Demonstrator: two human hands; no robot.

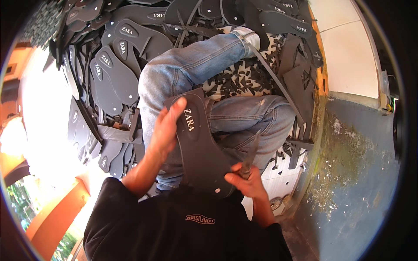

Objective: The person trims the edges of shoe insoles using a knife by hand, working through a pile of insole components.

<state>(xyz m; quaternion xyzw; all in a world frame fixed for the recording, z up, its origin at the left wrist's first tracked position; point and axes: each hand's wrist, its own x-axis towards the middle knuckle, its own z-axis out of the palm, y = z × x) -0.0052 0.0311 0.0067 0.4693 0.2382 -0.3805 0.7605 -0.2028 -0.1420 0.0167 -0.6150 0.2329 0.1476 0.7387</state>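
Black shirt (152, 235) lay nearest the lens. Dark sole (200, 154) slanted over the jeans (196, 61), wide end by the shirt, narrow end farther out. Left hand (165, 130) pinched the narrow end, thumb on the upper face. Right hand (250, 185) was closed round a knife (251, 154), blade pointing away from the body, thumb at the sole's edge; contact uncertain. Other soles (115, 85) were heaped at left; dark scraps (241, 80) lay between the legs.
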